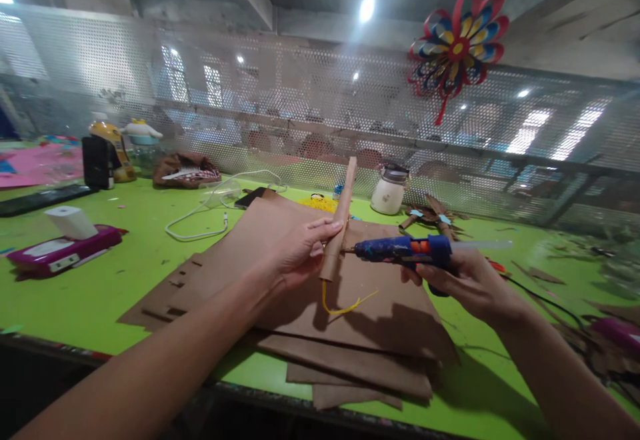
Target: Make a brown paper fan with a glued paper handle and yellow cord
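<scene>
My left hand (305, 250) is closed round a narrow brown paper tube (332, 258), holding it tilted upright above the paper. A yellow strand (340, 311) hangs out of the tube's lower end. In my right hand (470, 280) is a blue hot glue gun (395, 249), with a clear glue stick (487, 245) poking out of its back. The gun's nozzle points left at the tube's side; whether it touches cannot be told. Beneath both hands lies a stack of brown kraft paper (260, 247), some sheets with cut slots.
A purple power strip (65, 253) with a white charger lies left, near a white cable (195, 223). A white jar (390, 190) stands at the back by the perforated screen (300, 100). Brown paper scraps (547, 275) lie right. The green table's (125, 293) front edge is close.
</scene>
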`<action>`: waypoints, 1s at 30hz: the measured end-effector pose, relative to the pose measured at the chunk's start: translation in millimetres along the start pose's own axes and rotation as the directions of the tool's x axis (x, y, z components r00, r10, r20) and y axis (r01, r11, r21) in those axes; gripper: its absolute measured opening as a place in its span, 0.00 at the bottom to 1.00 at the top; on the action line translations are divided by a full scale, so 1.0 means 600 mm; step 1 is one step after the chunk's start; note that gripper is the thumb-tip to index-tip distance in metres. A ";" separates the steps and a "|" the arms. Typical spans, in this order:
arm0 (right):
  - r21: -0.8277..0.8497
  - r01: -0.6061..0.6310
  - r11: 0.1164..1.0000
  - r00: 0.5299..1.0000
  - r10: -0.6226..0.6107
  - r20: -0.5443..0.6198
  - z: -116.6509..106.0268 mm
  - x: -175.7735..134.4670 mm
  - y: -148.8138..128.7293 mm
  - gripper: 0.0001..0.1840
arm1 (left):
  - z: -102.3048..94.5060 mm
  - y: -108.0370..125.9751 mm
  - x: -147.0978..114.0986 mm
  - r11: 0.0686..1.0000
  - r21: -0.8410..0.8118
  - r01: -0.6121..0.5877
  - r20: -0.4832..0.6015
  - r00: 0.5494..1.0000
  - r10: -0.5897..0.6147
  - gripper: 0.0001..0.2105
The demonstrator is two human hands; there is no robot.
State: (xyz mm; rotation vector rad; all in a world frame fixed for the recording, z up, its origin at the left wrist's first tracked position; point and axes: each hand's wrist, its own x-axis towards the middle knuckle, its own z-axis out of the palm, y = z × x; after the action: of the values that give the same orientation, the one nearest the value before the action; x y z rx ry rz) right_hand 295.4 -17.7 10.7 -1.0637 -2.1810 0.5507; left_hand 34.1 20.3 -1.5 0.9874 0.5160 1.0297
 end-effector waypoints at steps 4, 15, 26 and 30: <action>0.001 -0.001 1.000 0.998 0.001 -0.055 0.001 0.003 0.000 0.20 | -0.003 -0.002 0.000 1.000 0.005 0.019 0.002 1.000 -0.019 0.08; 0.020 -0.049 0.999 0.998 0.050 -0.027 -0.002 -0.004 0.003 0.19 | 0.001 0.000 -0.001 1.000 0.001 0.029 0.004 1.000 -0.029 0.07; -0.010 -0.097 0.995 0.992 0.096 -0.087 0.002 -0.006 0.012 0.19 | 0.000 -0.002 0.000 0.999 0.011 0.036 0.007 0.999 -0.037 0.07; -0.044 -0.086 0.995 0.991 0.081 -0.110 0.007 -0.004 0.009 0.20 | 0.000 -0.002 -0.001 0.999 0.033 0.039 0.010 0.999 -0.039 0.08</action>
State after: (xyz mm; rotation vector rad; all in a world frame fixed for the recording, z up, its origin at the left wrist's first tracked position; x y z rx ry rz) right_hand 296.6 -17.1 3.8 -1.1875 -2.0723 0.4679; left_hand 34.1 19.6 -2.7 1.0072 0.5429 0.9839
